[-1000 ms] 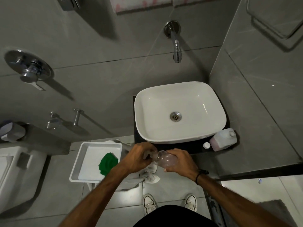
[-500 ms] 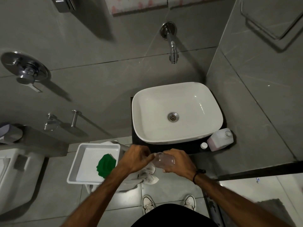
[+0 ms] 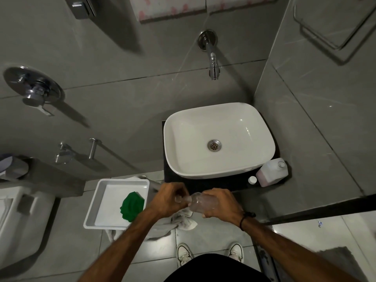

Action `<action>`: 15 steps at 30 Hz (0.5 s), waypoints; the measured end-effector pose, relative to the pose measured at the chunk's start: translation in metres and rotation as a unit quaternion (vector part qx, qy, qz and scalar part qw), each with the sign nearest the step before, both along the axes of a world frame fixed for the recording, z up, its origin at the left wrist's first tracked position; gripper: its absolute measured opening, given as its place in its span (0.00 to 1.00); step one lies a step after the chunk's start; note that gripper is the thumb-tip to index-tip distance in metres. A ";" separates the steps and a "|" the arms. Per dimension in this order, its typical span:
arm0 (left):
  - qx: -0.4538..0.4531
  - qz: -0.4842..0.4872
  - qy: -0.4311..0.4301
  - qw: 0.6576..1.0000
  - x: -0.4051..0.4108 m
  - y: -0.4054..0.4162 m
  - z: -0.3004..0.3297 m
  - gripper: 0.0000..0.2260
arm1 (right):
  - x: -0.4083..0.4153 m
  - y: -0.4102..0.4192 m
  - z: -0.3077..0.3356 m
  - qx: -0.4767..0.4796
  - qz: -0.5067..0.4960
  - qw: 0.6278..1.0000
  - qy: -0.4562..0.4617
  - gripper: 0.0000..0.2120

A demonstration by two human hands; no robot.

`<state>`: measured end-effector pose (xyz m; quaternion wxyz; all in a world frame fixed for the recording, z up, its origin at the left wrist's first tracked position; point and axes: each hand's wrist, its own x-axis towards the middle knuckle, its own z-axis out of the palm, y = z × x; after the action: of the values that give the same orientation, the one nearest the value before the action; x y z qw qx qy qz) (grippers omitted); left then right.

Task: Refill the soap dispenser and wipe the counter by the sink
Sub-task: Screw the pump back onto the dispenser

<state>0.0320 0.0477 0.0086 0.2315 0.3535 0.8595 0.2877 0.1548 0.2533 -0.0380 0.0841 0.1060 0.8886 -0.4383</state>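
Note:
I hold a clear plastic soap dispenser bottle (image 3: 198,201) on its side in front of the dark counter (image 3: 213,185). My right hand (image 3: 219,204) wraps its body. My left hand (image 3: 169,198) pinches the neck end of the bottle; the top part is hidden by my fingers. A white refill jug (image 3: 271,173) with pinkish liquid stands uncapped on the counter right of the white sink (image 3: 219,167). Its small white cap (image 3: 252,180) lies beside it. A green cloth (image 3: 132,206) lies in a white tray (image 3: 101,200).
A wall tap (image 3: 212,58) hangs above the sink. A crumpled pale towel (image 3: 183,220) lies under my hands, by the tray. A toilet (image 3: 18,220) stands at the left. The grey wall rises close on the right. My shoes (image 3: 184,254) stand on the tiled floor.
The view shifted slightly. My left-hand fingers have shifted at the bottle's neck, while my right hand keeps its hold on the body. The jug, cap and cloth have not moved.

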 end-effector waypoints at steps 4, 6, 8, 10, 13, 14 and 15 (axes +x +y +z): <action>0.031 0.006 -0.003 1.000 0.001 -0.002 0.001 0.13 | -0.001 -0.003 0.000 -0.012 -0.006 1.000 -0.003 0.29; 0.017 0.044 -0.029 0.998 0.001 -0.004 -0.001 0.13 | -0.001 -0.004 -0.001 -0.015 -0.007 1.000 -0.003 0.30; 0.019 0.052 -0.042 0.998 0.002 -0.006 -0.004 0.12 | -0.002 -0.004 -0.002 -0.021 -0.007 1.000 -0.008 0.31; 0.020 0.029 -0.013 0.999 0.005 -0.007 -0.003 0.09 | -0.003 -0.005 -0.003 -0.027 0.000 0.999 -0.021 0.33; 0.031 0.002 0.010 0.999 0.007 -0.009 -0.002 0.10 | -0.003 -0.004 -0.005 -0.042 0.014 0.998 -0.038 0.33; 0.033 -0.004 0.013 0.999 0.007 -0.009 -0.002 0.11 | -0.003 -0.004 -0.006 -0.045 0.016 0.998 -0.042 0.33; 0.035 -0.007 0.014 0.999 0.008 -0.010 -0.001 0.12 | -0.003 -0.005 -0.006 -0.048 0.017 0.998 -0.047 0.33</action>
<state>0.0397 0.0380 0.0075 0.2090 0.3712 0.8496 0.3109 0.1518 0.2488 -0.0444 0.1381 0.1069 0.8634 -0.4734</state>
